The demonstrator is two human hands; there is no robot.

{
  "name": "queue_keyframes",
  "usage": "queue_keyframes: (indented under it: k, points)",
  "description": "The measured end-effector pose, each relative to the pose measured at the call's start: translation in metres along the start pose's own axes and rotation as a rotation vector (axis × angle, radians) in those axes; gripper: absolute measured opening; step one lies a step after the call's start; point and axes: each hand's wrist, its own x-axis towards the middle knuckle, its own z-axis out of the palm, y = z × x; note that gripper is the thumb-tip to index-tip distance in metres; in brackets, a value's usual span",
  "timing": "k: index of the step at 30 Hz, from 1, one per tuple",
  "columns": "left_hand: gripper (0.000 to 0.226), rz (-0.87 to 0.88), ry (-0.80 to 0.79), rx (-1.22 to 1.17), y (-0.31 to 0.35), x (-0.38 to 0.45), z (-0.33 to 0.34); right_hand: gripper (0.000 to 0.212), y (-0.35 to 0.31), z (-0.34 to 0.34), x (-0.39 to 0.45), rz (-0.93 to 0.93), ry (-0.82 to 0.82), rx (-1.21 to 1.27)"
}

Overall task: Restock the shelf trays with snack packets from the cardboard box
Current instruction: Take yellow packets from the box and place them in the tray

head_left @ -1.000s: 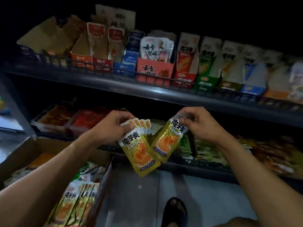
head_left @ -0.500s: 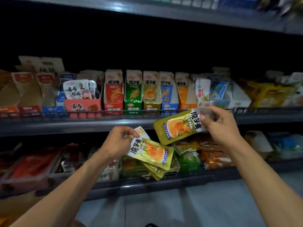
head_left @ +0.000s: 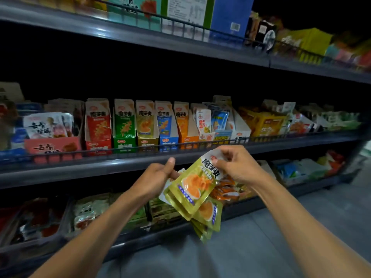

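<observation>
Right hand (head_left: 239, 167) swings its pinched yellow packet (head_left: 192, 185) back over the left hand (head_left: 158, 175)'s gripped stack (head_left: 206, 217), now below the matching yellow tray (head_left: 145, 140), so shelving looks imminent.

- Both bare forearms reach up from the bottom corners, left from 7 o'clock, right from 5 o'clock, meeting near the middle.
- Left hand (head_left: 158, 175) shows its back to the camera, thumb pointing to 12 o'clock, fingers curled round a fan of yellow-green packets (head_left: 202, 213).
- Right hand (head_left: 236, 165) sits just at 3 o'clock of the left, wrist bent, thumb and fingertips pinching the white top edge of the front packet (head_left: 194, 183).
</observation>
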Motion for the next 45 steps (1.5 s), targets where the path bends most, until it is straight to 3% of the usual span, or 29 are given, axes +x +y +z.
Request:
queue_keyframes:
  k: [3,8,10,14,18,26,29,33,36,41,45]
  points:
    - [0.077,0.003,-0.063,0.007,0.009,-0.008,0.008,0.011,-0.006,-0.003,0.003,-0.041,-0.022,-0.115]
    - [0.02,0.113,-0.171,-0.03,0.007,-0.001,0.021,0.009,-0.003,-0.005,0.01,-0.085,0.014,-0.197]
    - [0.012,0.117,-0.171,-0.041,0.005,0.005,0.023,0.009,0.0,-0.007,0.013,-0.061,0.054,-0.095]
    - [0.012,0.127,-0.127,-0.031,0.003,0.012,0.024,0.024,0.007,-0.008,0.016,0.096,0.163,0.361]
    - [0.015,0.084,-0.068,-0.061,0.005,0.021,0.015,0.04,0.011,0.012,0.021,0.246,0.019,0.691]
    - [0.017,0.069,0.002,0.012,0.0,0.033,-0.021,0.033,0.002,0.046,0.048,0.162,-0.05,0.639]
    - [0.023,0.075,0.058,0.055,-0.004,0.036,-0.041,0.031,-0.001,0.052,0.064,0.15,0.011,0.631]
    - [0.01,0.074,0.119,0.136,-0.023,0.048,-0.079,0.03,-0.004,0.055,0.094,0.144,0.114,0.644]
    - [0.025,0.134,0.141,0.209,-0.034,0.059,-0.11,0.031,-0.009,0.064,0.121,0.136,0.131,0.602]
    - [0.089,0.067,0.004,0.304,-0.026,0.088,-0.14,0.025,-0.032,0.08,0.176,0.05,0.118,0.547]
    - [0.097,0.058,-0.097,0.51,-0.019,0.123,-0.147,0.028,-0.046,0.091,0.229,0.003,0.169,0.53]
